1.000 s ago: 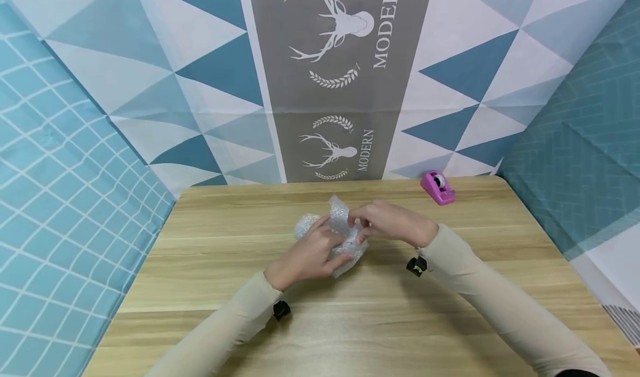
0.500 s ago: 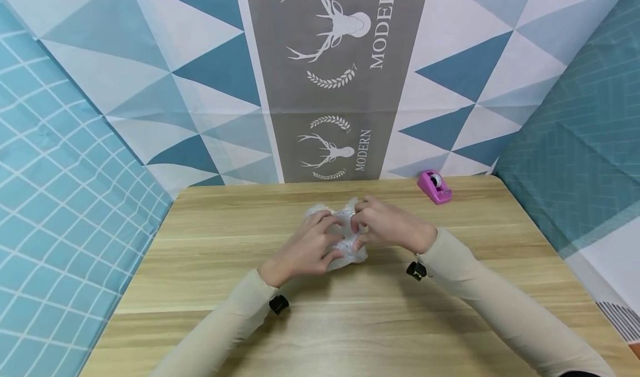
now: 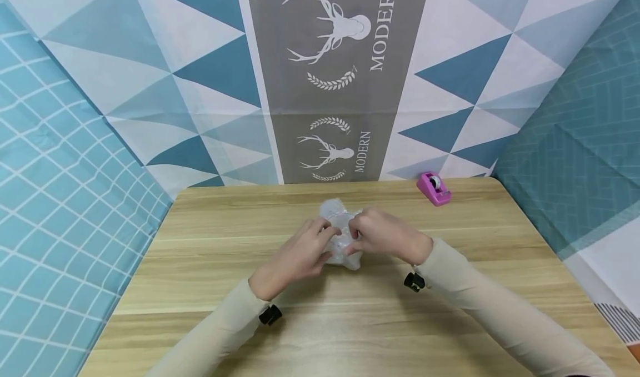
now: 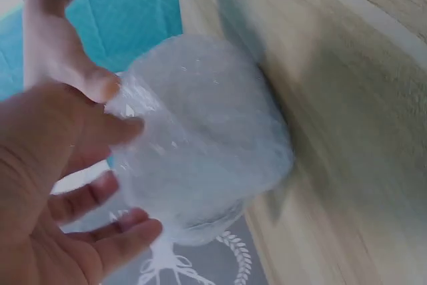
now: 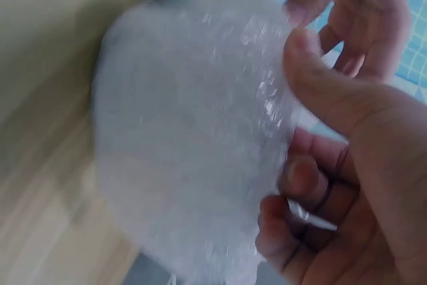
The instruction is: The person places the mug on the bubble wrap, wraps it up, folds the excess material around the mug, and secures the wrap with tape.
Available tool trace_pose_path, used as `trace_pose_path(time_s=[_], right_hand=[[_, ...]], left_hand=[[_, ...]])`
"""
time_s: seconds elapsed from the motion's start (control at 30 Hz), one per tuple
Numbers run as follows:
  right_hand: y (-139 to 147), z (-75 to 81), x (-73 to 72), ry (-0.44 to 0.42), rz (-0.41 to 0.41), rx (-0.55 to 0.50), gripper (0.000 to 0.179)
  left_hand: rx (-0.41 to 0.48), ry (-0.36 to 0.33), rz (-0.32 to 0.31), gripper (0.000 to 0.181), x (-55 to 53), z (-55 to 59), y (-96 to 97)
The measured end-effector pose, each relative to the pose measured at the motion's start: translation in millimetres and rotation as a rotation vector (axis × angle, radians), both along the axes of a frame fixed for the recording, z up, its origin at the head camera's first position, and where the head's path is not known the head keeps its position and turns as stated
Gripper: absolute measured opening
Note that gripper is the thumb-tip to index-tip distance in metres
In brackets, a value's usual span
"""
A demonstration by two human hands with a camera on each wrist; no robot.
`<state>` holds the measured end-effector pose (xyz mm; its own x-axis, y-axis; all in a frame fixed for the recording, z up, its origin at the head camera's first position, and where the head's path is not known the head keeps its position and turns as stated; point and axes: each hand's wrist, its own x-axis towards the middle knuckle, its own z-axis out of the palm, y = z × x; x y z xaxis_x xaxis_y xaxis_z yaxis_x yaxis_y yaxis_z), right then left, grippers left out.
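Observation:
A bundle of clear bubble wrap (image 3: 338,242) sits on the wooden table, rounded and bulging; its contents are hidden. My left hand (image 3: 301,250) is at its near left side. In the left wrist view, that hand's thumb touches the plastic while the loosely bent fingers (image 4: 127,231) spread by its lower edge. From the right, my right hand (image 3: 382,235) pinches the wrap near its top. The right wrist view has the right thumb (image 5: 310,55) on the film's edge, fingers curled along the same side. Both hands' tips come close together over the bundle (image 5: 187,131).
A pink tape dispenser (image 3: 434,189) with a roll in it stands at the table's back right. The wooden table (image 3: 225,216) ends at a patterned cloth wall (image 3: 330,88) behind. Blue cloth (image 3: 65,171) hangs along the left side.
The bubble wrap has been turned and pressed into a more compact shape, its upright flap folded down. My left hand has drawn back slightly toward the lower left; the right hand has lowered a little.

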<state>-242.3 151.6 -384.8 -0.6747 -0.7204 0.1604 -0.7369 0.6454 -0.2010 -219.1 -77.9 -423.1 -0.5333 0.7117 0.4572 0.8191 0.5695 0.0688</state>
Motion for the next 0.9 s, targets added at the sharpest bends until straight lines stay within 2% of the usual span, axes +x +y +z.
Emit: trace_pose_path(time_s=[0.13, 0.23, 0.33, 0.47, 0.53, 0.73, 0.9], right_hand=[[-7, -4.0, 8.2, 0.008, -0.044, -0.030, 0.038], [-9, -6.8, 11.9, 0.035, -0.035, -0.055, 0.036], [-4, -8.3, 11.6, -0.002, -0.019, -0.083, 0.029], [9, -7.2, 7.5, -0.103, 0.004, -0.114, 0.017], [16, -5.8, 5.1, -0.102, 0.022, -0.117, 0.015], [34, -3.3, -3.8, -0.073, 0.066, -0.135, 0.021], [41, -2.3, -8.3, -0.053, 0.118, -0.139, 0.025]], left_hand=[[-0.033, 0.005, 0.018, 0.049, 10.9, 3.1, 2.4], [-0.015, 0.014, 0.061, 0.058, 16.6, 1.4, 9.4], [-0.006, 0.065, 0.123, 0.063, 18.7, -3.0, 19.3], [-0.012, 0.139, 0.183, 0.059, 19.3, -8.5, 27.6], [-0.006, 0.153, 0.196, 0.056, 19.5, -9.8, 28.0], [0.013, 0.115, 0.172, 0.052, 14.8, -12.1, 22.2], [0.012, 0.034, 0.103, 0.051, 6.9, -8.1, 13.1]])
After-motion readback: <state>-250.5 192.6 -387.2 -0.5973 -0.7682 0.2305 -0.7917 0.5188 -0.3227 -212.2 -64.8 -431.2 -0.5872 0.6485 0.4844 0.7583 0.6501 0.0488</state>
